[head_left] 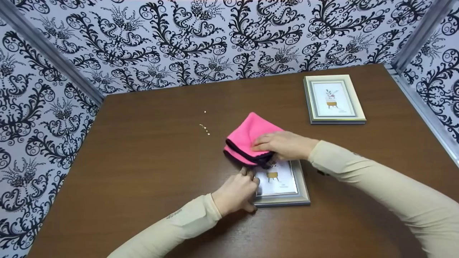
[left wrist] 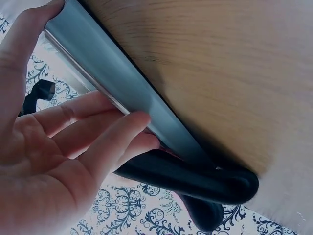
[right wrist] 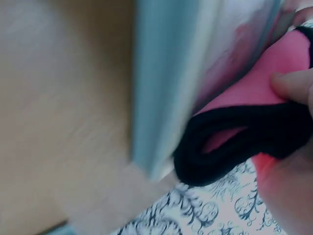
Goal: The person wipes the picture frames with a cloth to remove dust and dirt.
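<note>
A picture frame with a small drawing of a plant on a stool lies flat on the table. My left hand holds it by its left side, thumb at the near corner; in the left wrist view the fingers rest against the frame's edge. My right hand grips a folded pink cloth with black trim. In the head view this cloth covers the far part of the frame. The right wrist view shows the folded cloth against the frame's side.
A second, similar picture frame lies at the back right of the brown table. Several pale crumbs are scattered left of the cloth. Patterned walls stand behind and at both sides.
</note>
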`<state>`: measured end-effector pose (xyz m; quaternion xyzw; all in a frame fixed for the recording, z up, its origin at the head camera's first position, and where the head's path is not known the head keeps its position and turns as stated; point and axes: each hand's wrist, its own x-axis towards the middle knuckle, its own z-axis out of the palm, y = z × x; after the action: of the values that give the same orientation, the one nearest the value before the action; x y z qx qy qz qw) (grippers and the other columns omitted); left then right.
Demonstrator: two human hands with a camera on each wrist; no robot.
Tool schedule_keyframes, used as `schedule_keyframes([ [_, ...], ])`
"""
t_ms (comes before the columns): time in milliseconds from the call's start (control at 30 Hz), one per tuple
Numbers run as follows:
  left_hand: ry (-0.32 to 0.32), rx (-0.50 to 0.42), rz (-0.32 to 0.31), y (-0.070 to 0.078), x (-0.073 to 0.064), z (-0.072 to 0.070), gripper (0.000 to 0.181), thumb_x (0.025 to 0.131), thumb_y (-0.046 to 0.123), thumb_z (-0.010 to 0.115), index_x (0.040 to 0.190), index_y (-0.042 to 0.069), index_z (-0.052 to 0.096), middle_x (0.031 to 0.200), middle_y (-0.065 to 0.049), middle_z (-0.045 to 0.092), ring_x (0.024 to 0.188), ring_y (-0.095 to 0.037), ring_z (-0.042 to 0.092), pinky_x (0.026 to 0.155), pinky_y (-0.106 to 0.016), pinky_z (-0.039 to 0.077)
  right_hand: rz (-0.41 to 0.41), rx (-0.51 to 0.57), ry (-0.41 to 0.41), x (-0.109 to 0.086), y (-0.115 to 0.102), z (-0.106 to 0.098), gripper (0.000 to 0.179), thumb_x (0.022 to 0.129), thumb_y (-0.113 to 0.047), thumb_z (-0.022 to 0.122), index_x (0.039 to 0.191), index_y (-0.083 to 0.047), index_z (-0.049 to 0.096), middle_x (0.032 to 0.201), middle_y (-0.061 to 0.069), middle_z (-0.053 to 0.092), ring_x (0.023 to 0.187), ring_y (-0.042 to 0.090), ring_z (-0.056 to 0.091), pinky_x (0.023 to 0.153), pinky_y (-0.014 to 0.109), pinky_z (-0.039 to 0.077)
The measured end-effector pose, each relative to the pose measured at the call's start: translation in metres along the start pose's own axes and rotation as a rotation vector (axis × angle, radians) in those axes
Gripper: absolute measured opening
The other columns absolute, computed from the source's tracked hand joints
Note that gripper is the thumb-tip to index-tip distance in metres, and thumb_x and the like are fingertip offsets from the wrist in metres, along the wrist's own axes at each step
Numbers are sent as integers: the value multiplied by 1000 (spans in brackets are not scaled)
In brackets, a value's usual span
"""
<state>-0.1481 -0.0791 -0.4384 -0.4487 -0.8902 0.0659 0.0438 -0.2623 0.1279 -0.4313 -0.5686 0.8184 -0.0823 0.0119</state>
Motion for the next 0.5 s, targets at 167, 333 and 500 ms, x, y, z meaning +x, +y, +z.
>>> schedule_keyframes([
  [167,-34,-18,-12,2,1,0,51,61,48,86,87,11,64,104,-18,62,102,-33,61,65,-29,57,25,-102,-17,-20,8,-4,61,70,11,70,129,-6,61,132,12,58,124,32,50,105,46,37],
  [333,-36,-30,-24,3,2,-1,53,60,46,87,86,7,63,103,-20,62,96,-34,64,61,-31,57,166,-141,24,-47,14,-13,53,73,7,71,124,-3,62,125,13,62,118,33,55,101,47,41],
  [500,-24,-39,-23,1,1,-1,54,60,45,87,87,6,64,99,-17,61,92,-32,64,60,-32,57,310,-221,-15,-70,18,-16,49,80,4,66,128,-2,60,125,16,61,120,39,52,100,53,40],
])
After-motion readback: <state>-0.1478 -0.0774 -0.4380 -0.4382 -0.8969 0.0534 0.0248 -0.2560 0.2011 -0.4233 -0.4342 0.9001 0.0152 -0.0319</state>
